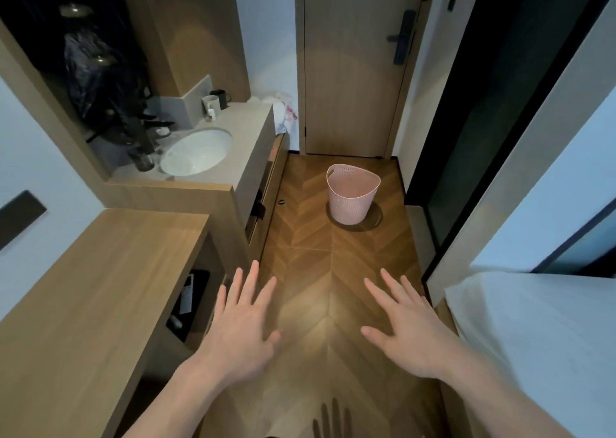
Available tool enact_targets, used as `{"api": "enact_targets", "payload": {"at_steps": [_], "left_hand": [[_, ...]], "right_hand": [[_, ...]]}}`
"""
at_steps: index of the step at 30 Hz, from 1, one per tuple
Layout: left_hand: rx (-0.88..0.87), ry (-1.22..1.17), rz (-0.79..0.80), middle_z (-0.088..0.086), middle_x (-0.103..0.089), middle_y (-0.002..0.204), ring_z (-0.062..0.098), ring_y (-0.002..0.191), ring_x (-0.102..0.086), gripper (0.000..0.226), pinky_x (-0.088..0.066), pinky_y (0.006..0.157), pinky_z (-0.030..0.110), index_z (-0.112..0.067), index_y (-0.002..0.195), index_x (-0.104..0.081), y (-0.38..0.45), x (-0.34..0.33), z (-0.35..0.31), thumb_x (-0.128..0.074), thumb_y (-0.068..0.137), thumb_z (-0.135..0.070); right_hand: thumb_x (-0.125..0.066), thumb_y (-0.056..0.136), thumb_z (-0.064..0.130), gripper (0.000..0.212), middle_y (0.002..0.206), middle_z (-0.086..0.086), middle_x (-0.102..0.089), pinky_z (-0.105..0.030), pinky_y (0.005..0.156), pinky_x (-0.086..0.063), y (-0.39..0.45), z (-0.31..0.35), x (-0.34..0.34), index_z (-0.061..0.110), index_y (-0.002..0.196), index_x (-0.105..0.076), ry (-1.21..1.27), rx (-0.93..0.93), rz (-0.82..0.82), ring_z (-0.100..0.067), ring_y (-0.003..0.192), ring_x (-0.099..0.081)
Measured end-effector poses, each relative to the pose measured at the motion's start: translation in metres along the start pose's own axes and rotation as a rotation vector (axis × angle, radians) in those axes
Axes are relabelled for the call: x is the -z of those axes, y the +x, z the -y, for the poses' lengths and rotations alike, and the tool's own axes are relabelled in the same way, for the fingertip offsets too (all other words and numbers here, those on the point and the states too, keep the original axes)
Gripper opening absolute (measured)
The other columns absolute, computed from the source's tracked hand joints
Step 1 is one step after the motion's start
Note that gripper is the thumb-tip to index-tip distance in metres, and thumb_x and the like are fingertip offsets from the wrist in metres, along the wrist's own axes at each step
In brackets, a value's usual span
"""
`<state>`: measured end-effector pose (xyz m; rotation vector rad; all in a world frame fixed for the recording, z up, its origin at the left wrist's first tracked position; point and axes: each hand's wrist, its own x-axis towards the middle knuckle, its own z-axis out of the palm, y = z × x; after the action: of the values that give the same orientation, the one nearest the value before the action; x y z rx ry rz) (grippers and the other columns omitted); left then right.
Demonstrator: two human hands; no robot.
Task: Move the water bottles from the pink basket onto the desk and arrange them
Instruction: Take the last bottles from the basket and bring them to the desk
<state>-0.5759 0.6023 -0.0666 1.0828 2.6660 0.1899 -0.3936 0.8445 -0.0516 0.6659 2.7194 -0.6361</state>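
A pink perforated basket (350, 201) stands upright on the wooden floor near the door, well ahead of both hands. Its inside is hidden by the near wall; no water bottles show. The wooden desk (100, 297) runs along the left, its top bare. My left hand (241, 321) hovers palm down with fingers spread, just right of the desk's edge. My right hand (405, 327) is held out the same way, fingers apart, holding nothing.
A grey counter with a white sink (196, 151) and two mugs (216, 101) lies beyond the desk. A closed wooden door (356, 64) ends the narrow corridor. A white bed (540, 344) is at the right. Dark items sit on a shelf (188, 301) under the desk.
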Motion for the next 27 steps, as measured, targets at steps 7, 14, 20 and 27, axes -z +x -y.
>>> {"api": "enact_targets", "payload": {"at_steps": [7,14,20,27], "left_hand": [[0.004,0.014,0.018,-0.002,0.04,0.165,0.027,0.152,0.036,0.088,0.014,0.126,0.052,-0.036,0.166,0.007,0.116,0.014,0.008,-0.049,0.102,-0.058],[-0.057,0.015,0.079,0.001,0.036,0.167,0.029,0.154,0.033,0.085,0.014,0.126,0.051,-0.033,0.167,0.004,0.259,0.041,0.023,-0.048,0.103,-0.055],[-0.193,0.047,0.143,0.002,0.035,0.168,0.029,0.155,0.031,0.084,0.013,0.127,0.051,-0.03,0.168,-0.002,0.378,0.055,0.026,-0.049,0.102,-0.051],[-0.255,0.037,0.197,0.001,0.032,0.169,0.029,0.156,0.029,0.083,0.011,0.128,0.051,-0.031,0.168,-0.002,0.497,0.056,0.001,-0.05,0.103,-0.051]], "right_hand": [[-0.045,0.103,0.068,0.084,0.172,0.015,0.028,-0.053,0.131,0.004,0.109,-0.012,0.042,0.048,0.167,0.006,-0.022,0.007,0.044,-0.024,0.161,0.024],[-0.047,0.102,0.069,0.084,0.17,0.016,0.03,-0.054,0.13,0.006,0.227,-0.03,0.083,0.05,0.167,0.004,0.008,-0.108,0.066,-0.023,0.161,0.024],[-0.046,0.103,0.068,0.084,0.17,0.016,0.03,-0.053,0.13,0.003,0.3,-0.04,0.116,0.049,0.166,0.006,0.053,-0.248,0.065,-0.023,0.161,0.023],[-0.046,0.101,0.07,0.085,0.173,0.015,0.024,-0.058,0.131,0.0,0.378,-0.089,0.144,0.048,0.166,0.005,0.108,-0.322,0.095,-0.027,0.162,0.022]]}}
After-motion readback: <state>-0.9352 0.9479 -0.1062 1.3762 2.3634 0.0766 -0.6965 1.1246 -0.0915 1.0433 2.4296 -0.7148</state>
